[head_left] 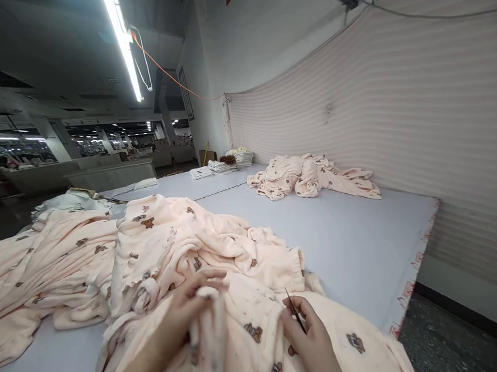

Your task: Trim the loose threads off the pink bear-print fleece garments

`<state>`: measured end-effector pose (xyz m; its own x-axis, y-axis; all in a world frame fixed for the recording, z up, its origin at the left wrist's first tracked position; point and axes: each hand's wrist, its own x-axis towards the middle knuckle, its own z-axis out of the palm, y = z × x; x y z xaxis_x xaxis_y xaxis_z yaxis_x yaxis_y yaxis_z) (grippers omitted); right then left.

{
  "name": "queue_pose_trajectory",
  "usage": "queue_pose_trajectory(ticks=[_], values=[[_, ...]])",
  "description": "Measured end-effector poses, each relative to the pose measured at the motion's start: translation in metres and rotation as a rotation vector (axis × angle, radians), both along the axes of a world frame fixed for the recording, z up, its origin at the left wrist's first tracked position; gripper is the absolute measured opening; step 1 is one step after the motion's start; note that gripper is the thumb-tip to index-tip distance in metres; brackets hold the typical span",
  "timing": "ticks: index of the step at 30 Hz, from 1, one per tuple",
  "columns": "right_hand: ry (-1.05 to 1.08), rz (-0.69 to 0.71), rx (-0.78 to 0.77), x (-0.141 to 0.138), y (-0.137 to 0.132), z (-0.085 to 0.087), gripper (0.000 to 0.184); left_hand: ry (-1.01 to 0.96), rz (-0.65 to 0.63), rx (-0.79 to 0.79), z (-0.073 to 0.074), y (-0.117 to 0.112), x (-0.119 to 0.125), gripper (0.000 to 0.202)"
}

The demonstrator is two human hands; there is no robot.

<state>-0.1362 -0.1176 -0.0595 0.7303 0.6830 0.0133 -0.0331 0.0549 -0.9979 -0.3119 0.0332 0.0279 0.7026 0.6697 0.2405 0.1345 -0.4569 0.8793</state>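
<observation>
A pale pink fleece garment (235, 310) printed with brown bears lies bunched in front of me. My left hand (192, 299) pinches a raised fold of it, and the cloth hangs down blurred below the fingers. In my right hand (305, 328) is a thin dark pointed tool (295, 312), its tip upward; its lower end is hidden by the palm, so I cannot tell its exact kind. The right fingers also rest against the garment.
More bear-print fleece (47, 265) is heaped at the left. Another fleece pile (307, 174) lies at the back near the striped curtain (352, 90). White stacks (222, 166) stand at the far edge. The pale table (353, 247) ends at the right above a dark floor.
</observation>
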Motion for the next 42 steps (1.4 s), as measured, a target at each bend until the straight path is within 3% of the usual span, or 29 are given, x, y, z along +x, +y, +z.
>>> queue_pose_trajectory(ticks=[2,3,5,7,10,12,15,18,21,25,28,31,33,36,38,42], values=[[-0.091,0.000,-0.053,0.007,-0.002,-0.006,0.026,0.008,-0.048,-0.172,0.009,0.001,-0.009,0.007],[-0.132,0.024,-0.062,0.010,-0.001,-0.007,0.026,0.109,-0.091,-0.167,0.011,-0.003,-0.009,0.009],[-0.145,0.120,-0.021,0.010,0.003,-0.004,0.018,0.417,-0.150,0.006,0.009,-0.020,0.000,0.013],[-0.034,0.244,0.073,0.005,0.008,0.002,0.014,0.663,-0.130,0.235,-0.002,-0.043,0.016,0.023],[0.148,0.365,0.186,-0.007,0.011,0.012,0.016,0.741,-0.036,0.395,-0.022,-0.065,0.034,0.019],[0.043,0.320,0.183,-0.013,0.008,0.013,0.014,0.661,0.021,0.395,-0.031,-0.069,0.032,0.006],[-0.364,0.175,0.057,-0.013,-0.002,0.011,0.011,0.478,0.062,0.296,-0.036,-0.065,0.016,0.013],[-0.592,0.226,-0.075,-0.009,-0.011,0.011,0.020,0.368,0.076,0.219,-0.039,-0.061,0.001,0.010],[-0.650,0.312,-0.093,-0.008,-0.015,0.016,0.022,0.322,0.101,0.182,-0.040,-0.061,-0.004,0.009],[-0.720,0.241,-0.156,-0.012,-0.014,0.022,0.024,0.239,0.093,0.083,-0.035,-0.063,-0.003,0.012],[-0.671,0.242,-0.109,-0.014,-0.014,0.020,0.020,0.171,0.064,0.021,-0.029,-0.064,-0.002,0.013],[-0.713,0.179,-0.121,-0.014,-0.011,0.015,0.023,0.117,0.048,-0.048,-0.028,-0.059,-0.001,0.029],[-0.739,0.086,-0.168,-0.014,-0.004,0.013,0.013,0.163,0.001,-0.176,-0.028,-0.052,-0.001,0.028],[-0.696,0.044,-0.179,-0.014,0.007,0.015,0.009,0.179,0.068,-0.519,-0.029,-0.041,-0.003,0.023],[-0.658,0.111,-0.168,-0.016,0.010,0.018,0.013,0.089,0.134,-0.713,-0.027,-0.036,-0.006,0.021],[-0.647,0.256,-0.043,-0.022,0.006,0.020,0.017,-0.065,0.010,-0.871,-0.024,-0.034,-0.011,0.018]])
